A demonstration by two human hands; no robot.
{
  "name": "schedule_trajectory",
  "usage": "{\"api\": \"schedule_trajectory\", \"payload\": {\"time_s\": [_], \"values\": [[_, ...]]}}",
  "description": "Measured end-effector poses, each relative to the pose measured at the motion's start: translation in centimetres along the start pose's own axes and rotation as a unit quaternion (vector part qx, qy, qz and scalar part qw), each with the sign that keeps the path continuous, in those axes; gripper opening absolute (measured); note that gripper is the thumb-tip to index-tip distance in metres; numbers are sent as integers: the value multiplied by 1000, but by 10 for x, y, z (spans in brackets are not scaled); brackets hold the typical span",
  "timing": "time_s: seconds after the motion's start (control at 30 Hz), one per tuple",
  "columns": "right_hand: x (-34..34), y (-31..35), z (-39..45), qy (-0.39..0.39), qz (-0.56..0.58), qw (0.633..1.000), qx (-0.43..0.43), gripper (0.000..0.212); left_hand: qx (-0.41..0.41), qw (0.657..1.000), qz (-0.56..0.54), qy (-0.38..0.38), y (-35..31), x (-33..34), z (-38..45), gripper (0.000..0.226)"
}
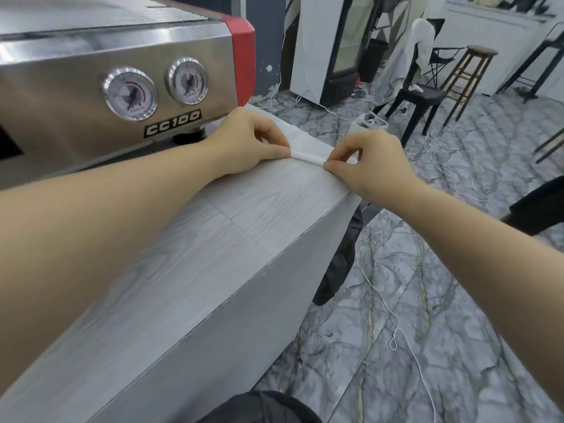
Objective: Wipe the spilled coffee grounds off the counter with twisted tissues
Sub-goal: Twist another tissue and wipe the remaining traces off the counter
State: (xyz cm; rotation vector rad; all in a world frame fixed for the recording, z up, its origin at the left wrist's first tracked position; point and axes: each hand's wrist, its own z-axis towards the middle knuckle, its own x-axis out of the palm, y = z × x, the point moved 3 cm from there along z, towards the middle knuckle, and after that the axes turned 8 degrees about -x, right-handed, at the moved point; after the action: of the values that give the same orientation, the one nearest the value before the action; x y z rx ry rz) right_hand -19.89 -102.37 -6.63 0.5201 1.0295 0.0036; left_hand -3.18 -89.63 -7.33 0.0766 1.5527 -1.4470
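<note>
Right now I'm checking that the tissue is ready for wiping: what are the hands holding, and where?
A rolled white tissue, pinched at its two ends: left hand on one end, right hand on the other.

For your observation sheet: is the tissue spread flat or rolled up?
Rolled: the tissue forms a narrow strip pinched between left hand and right hand.

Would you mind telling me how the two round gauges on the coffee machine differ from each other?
The left gauge appears larger and sits lower; the right gauge appears smaller, higher and nearer the red corner panel. The left gauge shows a longer red arc than the right one. Both are round, chrome-rimmed, white-faced dials with dark needles.
</note>
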Motion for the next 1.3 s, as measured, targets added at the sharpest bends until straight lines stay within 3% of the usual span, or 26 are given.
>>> {"api": "schedule_trajectory", "payload": {"time_s": [0.6, 1.07, 1.3], "values": [[5, 40, -34, 19, 55, 997, 57, 5, -30, 998, -20, 41, 9, -17, -33, 15], [41, 189, -121, 53, 129, 989, 54, 8, -24, 999, -16, 29, 54, -106, -193, 15], [64, 274, -162, 92, 139, 986, 6, 8, -34, 999, -14, 8, 80, -160, -290, 14]]}}
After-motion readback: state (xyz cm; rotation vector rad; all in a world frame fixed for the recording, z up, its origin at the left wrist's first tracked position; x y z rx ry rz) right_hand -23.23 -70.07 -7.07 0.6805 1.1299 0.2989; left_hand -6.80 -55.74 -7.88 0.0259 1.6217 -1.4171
